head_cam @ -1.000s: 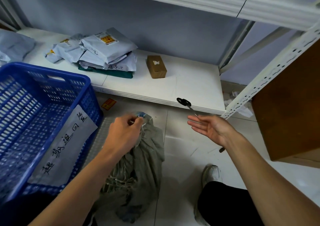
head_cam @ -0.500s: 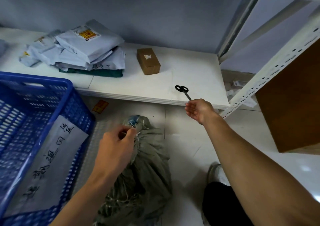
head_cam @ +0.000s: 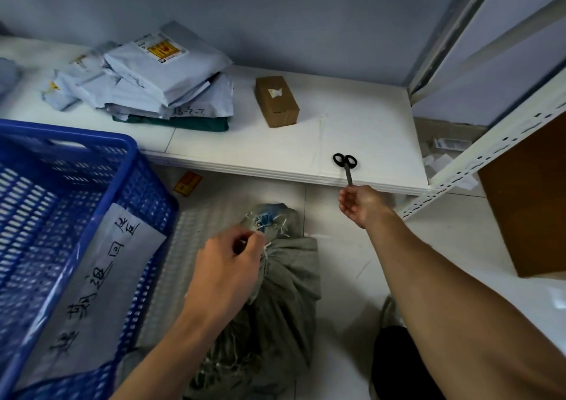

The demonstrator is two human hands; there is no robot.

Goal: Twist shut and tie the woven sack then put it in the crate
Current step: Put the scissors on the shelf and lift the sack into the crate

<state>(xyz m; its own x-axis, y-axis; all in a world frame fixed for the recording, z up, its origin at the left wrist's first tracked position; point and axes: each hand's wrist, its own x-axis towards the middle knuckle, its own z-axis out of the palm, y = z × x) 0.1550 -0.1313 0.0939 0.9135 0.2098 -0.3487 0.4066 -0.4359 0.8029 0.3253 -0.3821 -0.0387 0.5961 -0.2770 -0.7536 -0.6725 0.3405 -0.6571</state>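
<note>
Dim cool light, soft shadows, wide-angle edge warp

The left hand (head_cam: 228,264), knuckles up and fingers curled, pinches the gathered neck of the woven sack (head_cam: 284,292). The bare right forearm stretches forward, and the right hand (head_cam: 363,205), fingers curled, pinches the blade end of the scissors (head_cam: 346,166).

Blue lattice crate (head_cam: 92,166), grey-green woven sack (head_cam: 284,292), black scissors (head_cam: 345,162), brown box (head_cam: 276,100)
</note>
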